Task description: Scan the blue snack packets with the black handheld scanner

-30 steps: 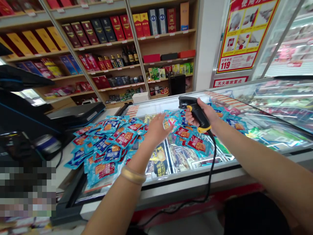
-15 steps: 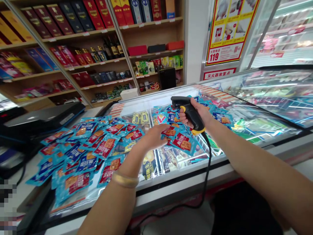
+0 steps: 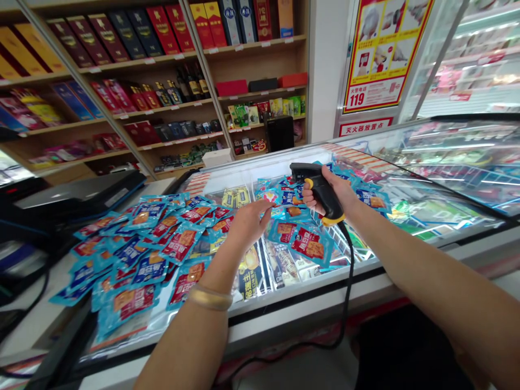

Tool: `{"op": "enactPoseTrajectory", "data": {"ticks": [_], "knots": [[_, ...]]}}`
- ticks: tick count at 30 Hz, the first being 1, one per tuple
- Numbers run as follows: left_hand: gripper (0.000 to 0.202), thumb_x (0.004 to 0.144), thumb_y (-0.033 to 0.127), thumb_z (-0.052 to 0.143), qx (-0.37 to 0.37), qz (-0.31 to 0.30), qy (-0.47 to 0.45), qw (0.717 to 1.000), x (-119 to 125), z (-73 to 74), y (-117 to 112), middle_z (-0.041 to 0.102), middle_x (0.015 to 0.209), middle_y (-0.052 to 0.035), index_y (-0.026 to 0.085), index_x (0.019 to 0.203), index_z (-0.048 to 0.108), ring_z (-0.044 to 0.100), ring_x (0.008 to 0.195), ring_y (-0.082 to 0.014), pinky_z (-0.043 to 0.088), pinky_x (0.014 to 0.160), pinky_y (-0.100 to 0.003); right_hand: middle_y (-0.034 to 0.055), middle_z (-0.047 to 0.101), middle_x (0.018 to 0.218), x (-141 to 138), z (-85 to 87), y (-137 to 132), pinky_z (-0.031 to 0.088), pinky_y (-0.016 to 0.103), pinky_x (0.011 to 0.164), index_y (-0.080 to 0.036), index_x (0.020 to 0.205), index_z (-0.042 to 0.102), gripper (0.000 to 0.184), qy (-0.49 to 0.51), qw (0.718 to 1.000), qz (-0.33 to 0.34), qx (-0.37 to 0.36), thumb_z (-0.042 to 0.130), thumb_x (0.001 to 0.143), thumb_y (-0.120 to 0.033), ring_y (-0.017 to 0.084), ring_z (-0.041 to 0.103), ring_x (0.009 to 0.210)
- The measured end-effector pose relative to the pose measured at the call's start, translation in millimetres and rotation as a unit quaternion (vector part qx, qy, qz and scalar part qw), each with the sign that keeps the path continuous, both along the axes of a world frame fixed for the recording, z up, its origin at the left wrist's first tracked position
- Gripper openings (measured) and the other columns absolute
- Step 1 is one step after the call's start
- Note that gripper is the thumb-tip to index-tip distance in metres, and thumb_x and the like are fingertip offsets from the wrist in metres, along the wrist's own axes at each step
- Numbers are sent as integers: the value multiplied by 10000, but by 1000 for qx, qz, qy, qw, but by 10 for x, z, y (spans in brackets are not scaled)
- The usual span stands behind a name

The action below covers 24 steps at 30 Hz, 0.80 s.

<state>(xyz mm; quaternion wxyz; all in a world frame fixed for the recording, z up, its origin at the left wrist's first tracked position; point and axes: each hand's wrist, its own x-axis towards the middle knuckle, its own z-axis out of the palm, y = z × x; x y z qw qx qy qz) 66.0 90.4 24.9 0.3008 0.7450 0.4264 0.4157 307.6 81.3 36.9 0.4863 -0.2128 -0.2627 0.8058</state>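
Above the glass freezer lid [image 3: 439, 208], our right hand [image 3: 342, 195] is clenched round the barcode scanner [image 3: 320, 189], head aimed over the snack packets [image 3: 162, 244]. Just left, our left hand [image 3: 248, 222] touches a blue packet [image 3: 286, 230]; whether it grips, we cannot tell.

The snack packets [image 3: 179, 245] are glossy, crinkled plastic film. The freezer lid [image 3: 430, 187] is smooth, reflective glass. The scanner [image 3: 322, 190] is matt black plastic. The bracelet [image 3: 209, 298] looks like polished metal. The shelves [image 3: 260, 58] are matt, pale wood.
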Motion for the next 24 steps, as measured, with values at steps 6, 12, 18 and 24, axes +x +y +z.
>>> {"op": "enactPoseTrajectory", "data": {"ticks": [6, 12, 18, 24], "knots": [[111, 783, 264, 631, -176, 132, -242, 945, 66, -27, 38, 581, 603, 20, 166, 810, 677, 609, 543, -139, 593, 681, -374, 55, 534, 667, -33, -7, -8, 493, 239, 506, -161, 836, 508, 549, -2, 1000, 12, 0, 266, 924, -646, 141, 519, 575], [96, 727, 192, 704, -260, 123, -355, 890, 90, 0, 28, 596, 602, 17, 129, 714, 632, 599, 528, -88, 597, 708, -315, 58, 541, 657, -98, -41, -31, 495, 240, 514, -161, 842, 515, 526, -33, 999, 42, -4, 288, 933, -627, 147, 525, 581], [215, 634, 193, 771, -165, 184, -258, 934, 108, -96, 76, 706, 768, -12, 149, 832, 699, 679, 685, -182, 599, 652, -326, 64, 550, 652, -157, -31, -59, 491, 232, 500, -146, 856, 532, 529, -57, 997, 51, -11, 272, 950, -597, 146, 533, 571], [339, 641, 248, 764, -152, 186, -183, 953, 88, -145, 67, 719, 749, -11, 202, 974, 719, 696, 649, -224, 577, 602, -334, 63, 549, 651, -166, -22, -68, 492, 227, 497, -140, 858, 539, 550, -64, 996, 62, -3, 245, 956, -594, 142, 531, 565]]}}
